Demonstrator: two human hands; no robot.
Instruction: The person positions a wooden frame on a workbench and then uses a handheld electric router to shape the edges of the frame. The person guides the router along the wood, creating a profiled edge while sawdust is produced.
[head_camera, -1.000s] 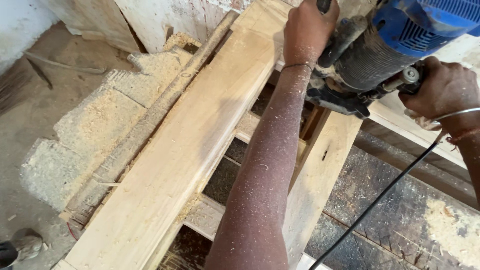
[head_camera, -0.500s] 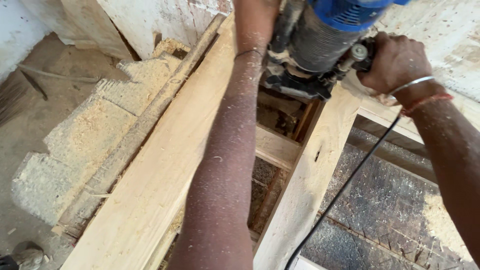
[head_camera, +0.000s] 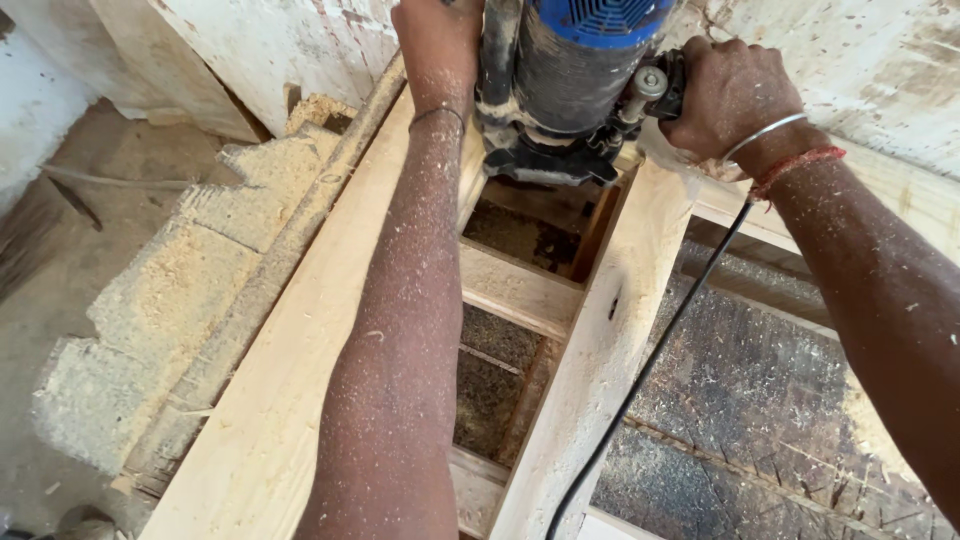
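We note both hands (head_camera: 735, 95) gripping router (head_camera: 570, 90) on wooden frame (head_camera: 600, 350); trailing cord (head_camera: 650, 360) may snag, jerking cut.

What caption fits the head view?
Both hands, left and right, grip a blue-topped router on a pale wooden frame.

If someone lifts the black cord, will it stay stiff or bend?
The cord would likely flop: it already hangs in a loose curve below the router. It looks thin, so probably light. Sawdust on everything may make it slightly slippery.
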